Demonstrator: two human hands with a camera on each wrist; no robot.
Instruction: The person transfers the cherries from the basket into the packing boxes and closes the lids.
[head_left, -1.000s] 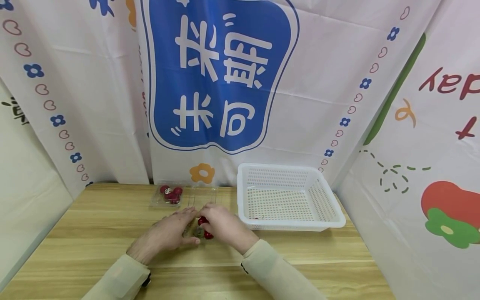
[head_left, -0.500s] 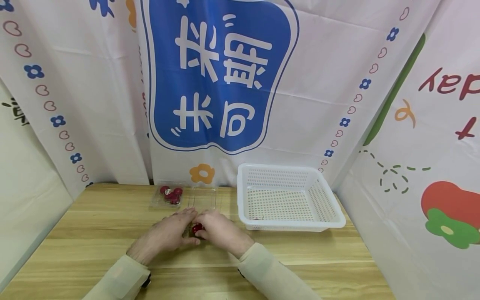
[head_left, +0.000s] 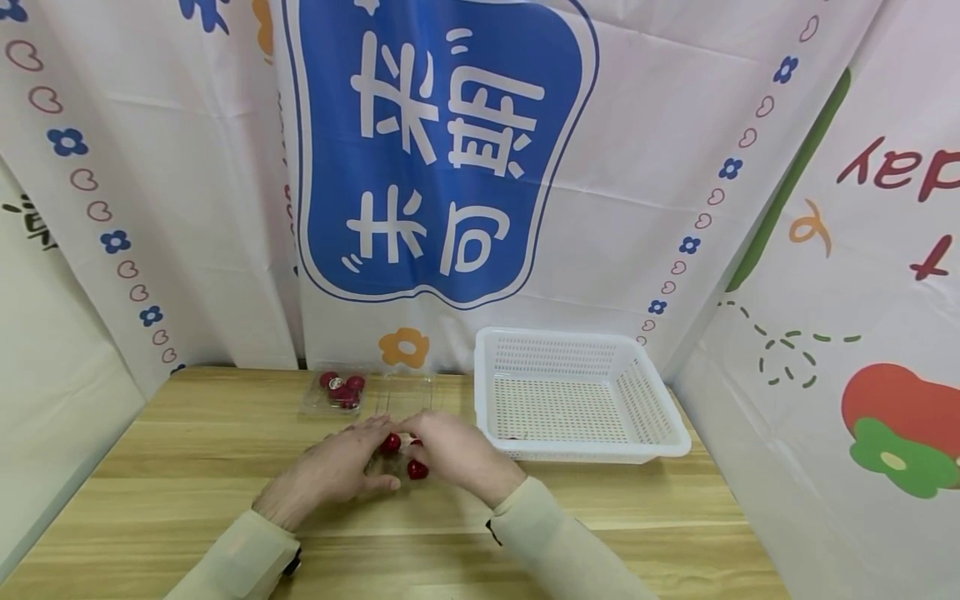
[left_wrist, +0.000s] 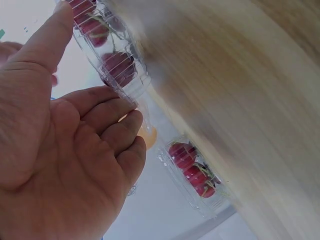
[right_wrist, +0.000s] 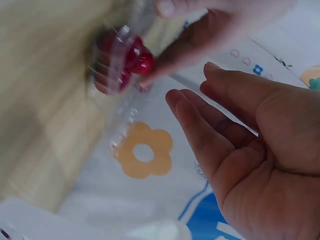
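In front of me on the wooden table lies an open clear plastic box (left_wrist: 131, 82), its lid (head_left: 405, 395) folded back toward the curtain. Red cherries (head_left: 417, 470) with greenish stems lie in it. My left hand (head_left: 341, 462) holds the box at its left side, thumb at the near edge and fingers at the far one. Over the right part of the box is my right hand (head_left: 457, 454). The right wrist view shows its fingers nearly straight, apart from the thumb, and nothing between them. My hands hide much of the box in the head view.
A second clear box (head_left: 309, 403) of cherries sits at the back left. To the right stands a white perforated basket (head_left: 582, 454), with a small dark red bit at its near left inner corner. A printed curtain (head_left: 630, 250) hangs behind the table.
My right hand moved left over the box, then back to the right, and the cherries there lie differently. My left hand has kept its place.
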